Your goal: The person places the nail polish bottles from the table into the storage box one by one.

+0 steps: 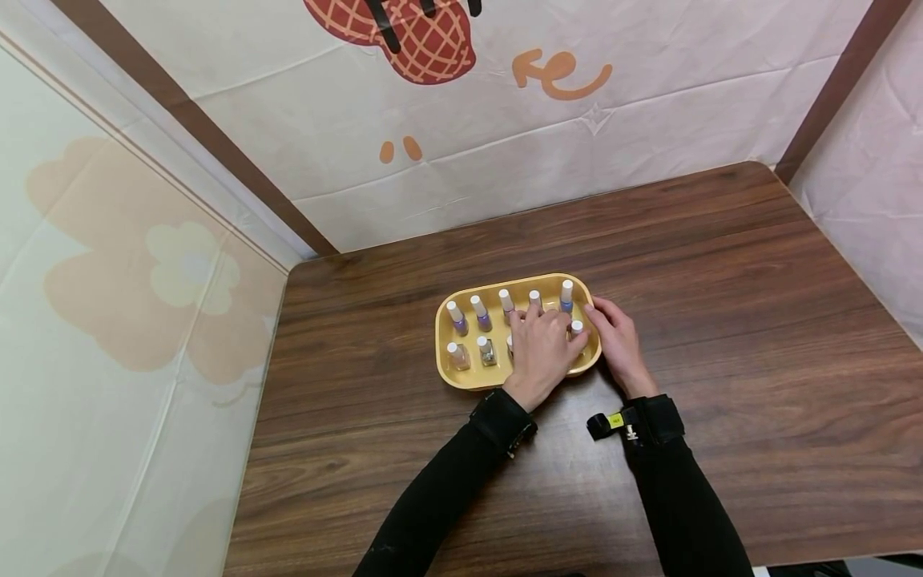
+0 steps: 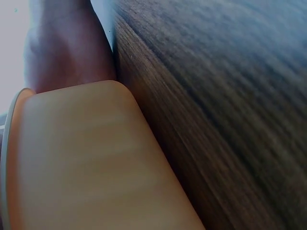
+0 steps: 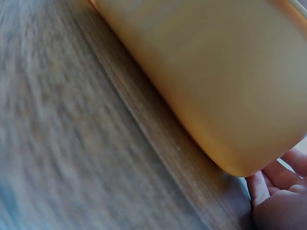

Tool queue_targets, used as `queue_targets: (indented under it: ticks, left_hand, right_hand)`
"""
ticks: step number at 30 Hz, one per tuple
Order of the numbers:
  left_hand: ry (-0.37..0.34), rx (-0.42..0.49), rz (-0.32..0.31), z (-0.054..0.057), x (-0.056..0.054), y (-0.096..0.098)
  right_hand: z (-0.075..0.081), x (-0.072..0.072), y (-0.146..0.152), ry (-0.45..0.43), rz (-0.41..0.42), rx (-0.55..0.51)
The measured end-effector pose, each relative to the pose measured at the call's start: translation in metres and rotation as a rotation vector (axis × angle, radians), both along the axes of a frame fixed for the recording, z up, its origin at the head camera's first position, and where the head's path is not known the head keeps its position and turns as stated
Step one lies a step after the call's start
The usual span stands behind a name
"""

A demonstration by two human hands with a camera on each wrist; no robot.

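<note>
A yellow tray [image 1: 453, 377] on the table holds small nail polish bottles with white caps in two rows. Among them are a purple bottle [image 1: 460, 324], a pale pink one [image 1: 458, 357], a glittery one [image 1: 486, 351] and a blue one [image 1: 566, 298]. Over the right half of the tray, my left hand [image 1: 541, 353] reaches down among the bottles. One white cap [image 1: 576, 327] shows beside its thumb; whether the fingers pinch a bottle is hidden. My right hand [image 1: 622, 344] holds the tray's right end, thumb at the rim. The right wrist view shows curled fingers [image 3: 283, 177] beside the tray's corner.
The brown wooden table [image 1: 757, 361] extends on all sides of the tray. Behind it hangs a pale printed cloth [image 1: 505, 160], with a similar flowered panel [image 1: 144, 280] on the left. A black strap with a yellow tag [image 1: 615, 421] hangs off the right wrist.
</note>
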State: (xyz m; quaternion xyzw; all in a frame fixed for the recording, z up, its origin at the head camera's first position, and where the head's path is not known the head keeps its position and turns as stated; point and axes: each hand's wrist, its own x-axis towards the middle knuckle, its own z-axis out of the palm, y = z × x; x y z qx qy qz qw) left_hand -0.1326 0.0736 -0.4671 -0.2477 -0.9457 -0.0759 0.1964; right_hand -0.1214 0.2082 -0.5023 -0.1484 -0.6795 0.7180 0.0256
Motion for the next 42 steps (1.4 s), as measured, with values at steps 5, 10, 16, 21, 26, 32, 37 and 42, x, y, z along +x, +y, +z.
queue_targets:
  ticks: [5,10,16,21,26,32,37,42]
  left_hand:
    - [0.002,0.007,-0.005,-0.001,0.0,0.0]
    - [0.005,-0.006,0.0,-0.001,0.001,0.001]
    - [-0.004,-0.036,0.009,0.0,0.002,0.001]
    - [-0.004,-0.053,0.013,0.0,0.001,0.002]
    - [0.007,-0.049,0.013,0.0,0.001,0.003]
    - [0.013,-0.06,0.022,0.0,0.001,0.003]
    - [0.025,-0.067,0.02,0.0,0.001,0.003]
    - [0.024,-0.068,0.018,0.0,0.002,0.003]
  right_hand:
    - [-0.008,-0.002,-0.001,0.011,-0.008,0.014]
    - [-0.011,-0.003,0.0,0.021,-0.011,0.025]
    - [-0.012,-0.003,0.0,0.021,-0.011,0.03]
    - [-0.012,-0.003,0.0,0.025,-0.013,0.03]
    - [-0.011,-0.003,0.001,0.02,-0.007,0.031]
    - [-0.01,-0.003,0.001,0.009,0.003,0.038]
    - [-0.01,-0.003,0.001,0.015,-0.002,0.043]
    - [-0.012,-0.003,0.001,0.017,-0.004,0.047]
